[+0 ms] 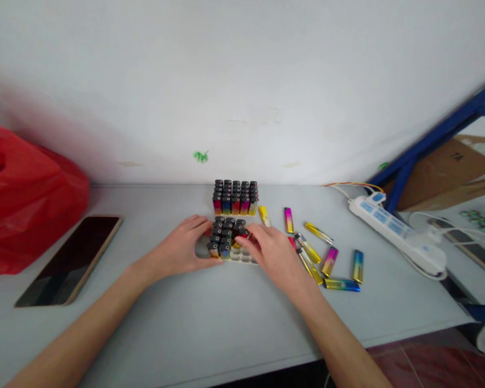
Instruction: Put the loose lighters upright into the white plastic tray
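A pale tray (235,257) with round-edged slots stands on the table, its left and back slots filled with upright black-topped lighters (225,241). My left hand (188,242) curves round the tray's left side, thumb at the front corner and fingers behind, steadying it. Over the tray's right part, my right hand (269,248) pinches a lighter (242,233) with a black top and a reddish body, partly hidden by the fingers. Behind stands a full block of lighters (235,203) in tight rows. To the right of my right hand, several shiny coloured lighters (330,261) lie loose.
A dark phone (70,261) and a red plastic bag (28,199) are at the left. A white power strip (396,231) with cables lies at the right, beside a blue metal frame (436,134) and a cardboard box (448,172). A white wall rises behind the table.
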Available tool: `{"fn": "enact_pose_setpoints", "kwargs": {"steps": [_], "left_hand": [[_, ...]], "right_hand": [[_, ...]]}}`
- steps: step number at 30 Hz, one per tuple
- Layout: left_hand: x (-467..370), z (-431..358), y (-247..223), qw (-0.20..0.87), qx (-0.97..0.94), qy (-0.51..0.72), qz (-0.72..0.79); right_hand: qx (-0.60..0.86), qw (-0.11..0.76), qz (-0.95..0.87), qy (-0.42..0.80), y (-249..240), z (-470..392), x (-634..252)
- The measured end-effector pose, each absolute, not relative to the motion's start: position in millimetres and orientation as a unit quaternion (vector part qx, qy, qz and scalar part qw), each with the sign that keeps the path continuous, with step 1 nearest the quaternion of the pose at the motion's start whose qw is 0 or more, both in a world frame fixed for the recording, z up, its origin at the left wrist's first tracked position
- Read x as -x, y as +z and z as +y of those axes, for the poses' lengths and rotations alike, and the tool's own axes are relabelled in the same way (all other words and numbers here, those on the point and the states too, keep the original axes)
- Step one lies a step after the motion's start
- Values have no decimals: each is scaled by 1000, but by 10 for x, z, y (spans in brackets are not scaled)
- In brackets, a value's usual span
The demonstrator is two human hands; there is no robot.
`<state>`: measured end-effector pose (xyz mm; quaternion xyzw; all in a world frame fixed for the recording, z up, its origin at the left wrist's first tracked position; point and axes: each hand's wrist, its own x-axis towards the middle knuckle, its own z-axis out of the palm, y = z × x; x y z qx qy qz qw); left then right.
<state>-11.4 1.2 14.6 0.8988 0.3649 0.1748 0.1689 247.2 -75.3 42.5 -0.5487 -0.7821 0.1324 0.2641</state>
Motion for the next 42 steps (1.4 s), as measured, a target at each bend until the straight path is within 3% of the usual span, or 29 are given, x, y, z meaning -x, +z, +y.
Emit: {"fn": "enact_pose_setpoints", "kwargs": {"steps": [9, 14, 17, 23, 29, 32, 35, 39, 42], "left_hand": [[127, 39, 130, 164, -899, 163, 371], [133, 56, 129, 161, -901, 163, 368], [143, 72, 104, 157, -902, 165, 366], [116, 31, 159, 157, -904, 153, 368], [87, 4, 215, 170, -898, 160, 373], [103, 18, 187, 172, -897, 164, 373], [122, 35, 153, 174, -897, 169, 370], [126, 39, 157, 177, -898, 161, 370], [111, 21, 192, 175, -900, 154, 369]], "right_hand": [[577, 243, -776, 80, 426, -713, -2394], [569, 315, -744, 154, 481, -699, -2693], [656, 368, -652, 97, 465, -706, -3218], [704, 267, -657, 40, 190, -897, -4184], [723, 237, -647, 54, 28, -1022, -4363], [724, 307, -613, 83, 71, -982, -4295], [707, 435, -537, 147, 194, -898, -4139], [597, 637, -413, 261, 445, -737, -3765], [502, 693, -369, 362, 648, -608, -3416]]}}
